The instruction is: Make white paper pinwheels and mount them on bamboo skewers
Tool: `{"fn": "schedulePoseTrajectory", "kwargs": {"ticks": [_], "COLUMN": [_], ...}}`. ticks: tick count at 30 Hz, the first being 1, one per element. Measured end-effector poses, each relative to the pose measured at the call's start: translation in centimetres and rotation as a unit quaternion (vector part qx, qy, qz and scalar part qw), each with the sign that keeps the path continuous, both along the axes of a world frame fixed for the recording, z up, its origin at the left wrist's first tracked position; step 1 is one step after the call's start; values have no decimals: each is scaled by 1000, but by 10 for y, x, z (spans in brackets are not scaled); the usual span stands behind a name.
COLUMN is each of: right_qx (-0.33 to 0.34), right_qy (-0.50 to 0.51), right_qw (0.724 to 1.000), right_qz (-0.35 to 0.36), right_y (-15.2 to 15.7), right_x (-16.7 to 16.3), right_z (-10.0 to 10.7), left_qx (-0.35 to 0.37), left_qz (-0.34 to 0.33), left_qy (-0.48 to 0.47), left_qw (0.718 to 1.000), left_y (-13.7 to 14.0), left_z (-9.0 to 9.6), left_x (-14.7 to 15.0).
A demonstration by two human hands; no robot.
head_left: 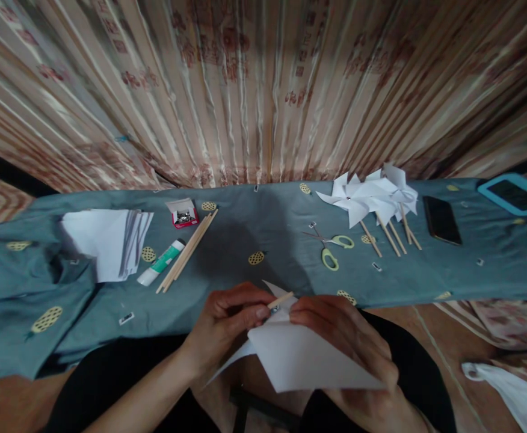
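Observation:
A white paper pinwheel (pixel 308 358) is held over my lap at the table's near edge. A short end of a wooden stick (pixel 281 299) lies across its middle. Thumb and fingers of my left hand (pixel 240 313) are closed on the stick at the pinwheel's centre. From the other side my right hand (pixel 349 337) grips the paper, its fingers curled over the upper edge. Most of the stick is hidden behind the left fingers. Whether a pin joins stick and paper I cannot make out.
On the cloth-covered table (pixel 227 264), left, are paper sheets (pixel 105 240), a glue stick (pixel 162 262), wooden sticks (pixel 189 252) and a red box (pixel 183 214) of small metal pieces. To the right are scissors (pixel 329 246), several finished pinwheels (pixel 372 195), a phone (pixel 443 220) and a blue-framed tablet (pixel 518 193).

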State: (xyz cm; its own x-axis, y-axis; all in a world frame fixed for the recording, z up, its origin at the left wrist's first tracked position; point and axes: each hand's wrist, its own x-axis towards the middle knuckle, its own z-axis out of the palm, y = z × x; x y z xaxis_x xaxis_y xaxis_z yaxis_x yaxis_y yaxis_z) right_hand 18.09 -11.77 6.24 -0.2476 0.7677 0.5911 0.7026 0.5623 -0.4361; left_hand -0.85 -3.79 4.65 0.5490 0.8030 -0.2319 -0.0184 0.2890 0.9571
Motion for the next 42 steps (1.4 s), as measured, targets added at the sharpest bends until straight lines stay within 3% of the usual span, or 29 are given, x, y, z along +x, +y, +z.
{"fn": "schedulePoseTrajectory", "kwargs": {"ticks": [10,15,19,22,27,30,35,42], "right_qx": [7,45,60,58,68,89,153,168], "right_qy": [-4,16,3,-5,1,22,4,-15], "right_qw": [1000,999,997,996,996,995,988,984], "right_qz": [-18,20,49,63,56,24,-36,-64], "right_y": [-14,-9,-8,-14,-32,-44,-61,-77], "right_x": [4,-2,-8,-10,-12,-16,-29,-42], "right_z": [5,18,36,47,55,54,56,57], "left_qx": [117,181,171,171,188,172,133,176], "left_qz": [90,129,91,109,45,42,99,142], "left_qy": [-25,-19,-8,6,3,-6,-78,-75], "left_qw": [989,975,981,979,981,984,983,971], "left_y": [-15,-17,-12,-12,-35,-56,-84,-103], "left_z": [16,24,36,51,70,69,59,67], "left_x": [5,-5,-20,-27,-19,-13,-14,-23]}}
